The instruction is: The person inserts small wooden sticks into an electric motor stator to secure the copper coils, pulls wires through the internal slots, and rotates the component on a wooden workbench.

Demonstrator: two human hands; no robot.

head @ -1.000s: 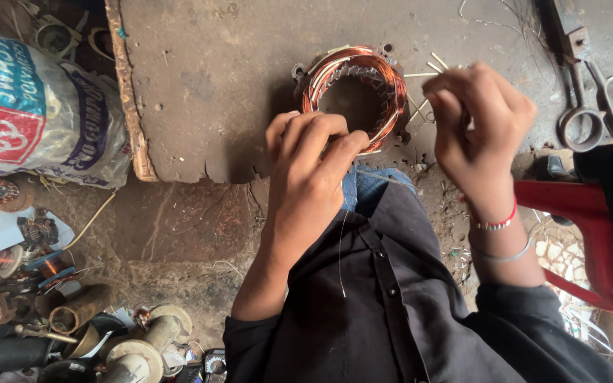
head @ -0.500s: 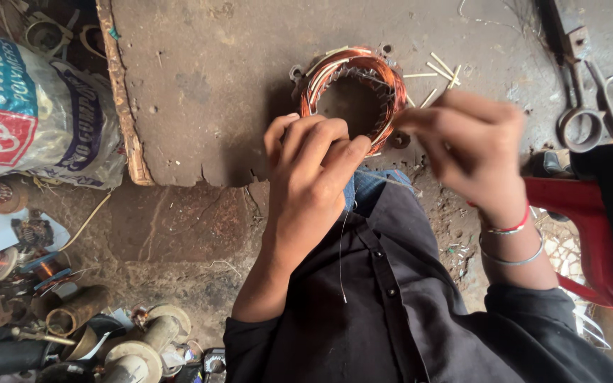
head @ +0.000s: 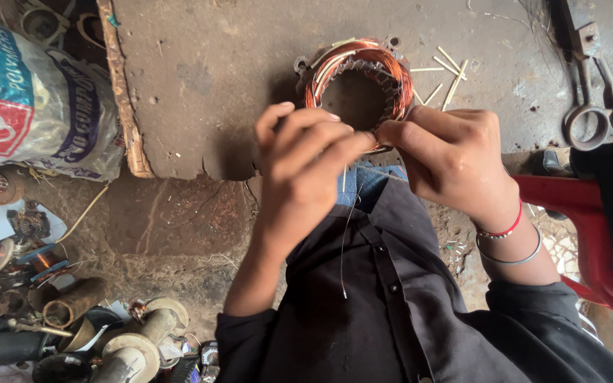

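Observation:
A round motor stator point(head: 357, 85) wound with copper wire lies on the grey work slab point(head: 214, 64). My left hand point(head: 303, 170) and my right hand point(head: 452, 159) meet at its near edge, fingertips pinched together on a thin thread point(head: 343, 234) that hangs down over my dark shirt. Most of the stator's near rim is hidden behind my fingers. The right wrist wears a red band and a metal bangle.
Pale thin sticks point(head: 443, 71) lie right of the stator. Scissors point(head: 601, 106) rest at the slab's right end. A printed sack point(head: 33, 106) sits at left. Copper coils and metal parts point(head: 51, 305) crowd the floor lower left. A red stool point(head: 576, 213) stands at right.
My right hand has come down from beside the stator to meet the left hand's fingertips at its near edge. The left hand has stayed in place.

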